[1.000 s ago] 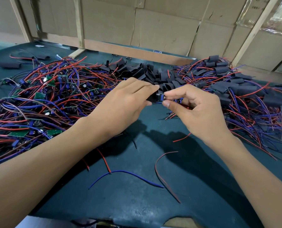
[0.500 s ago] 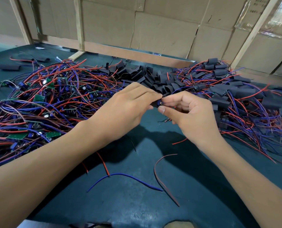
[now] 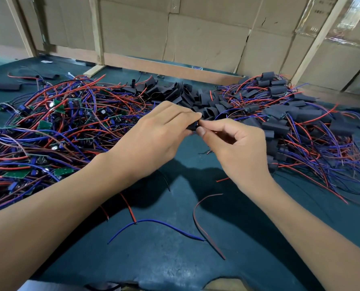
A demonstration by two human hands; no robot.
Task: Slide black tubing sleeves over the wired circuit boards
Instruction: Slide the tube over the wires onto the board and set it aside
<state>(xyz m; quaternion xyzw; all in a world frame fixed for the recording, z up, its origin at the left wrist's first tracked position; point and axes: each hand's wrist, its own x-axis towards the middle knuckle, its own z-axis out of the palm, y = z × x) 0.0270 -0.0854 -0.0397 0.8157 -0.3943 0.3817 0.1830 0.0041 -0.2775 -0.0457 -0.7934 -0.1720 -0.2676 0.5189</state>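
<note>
Dark green matting covers the desk [image 3: 175, 259], and cardboard sheets on wooden battens wall in its far edge. Nearest the front edge, a loose blue wire [image 3: 154, 222] and a loose red wire [image 3: 204, 227] lie by themselves, probably trailing from the piece in hand, though their upper ends pass out of sight under the arms.

Above the middle of the desk the two hands meet. The left hand [image 3: 154, 135] has its fingers curled over and gripping a black sleeve [image 3: 192, 126], of which only the end peeks out at the fingertips. The right hand [image 3: 235, 145] pinches with thumb and forefinger right at that open end, its other fingers curled in. This looks like one hand steadying the tube while the other feeds a board into its mouth; the board itself is hidden, so how far it has gone in cannot be told.

The stock seems sorted by stage. Toward the left edge sprawls a heap of bare boards [image 3: 55, 127], green, tangled in red and blue leads. Just beyond the hands, toward the far edge, sits a pile of empty sleeves [image 3: 175, 93]. Toward the right edge lie sleeved boards [image 3: 290, 120], apparently finished, within easy reach for dropping the next one.
</note>
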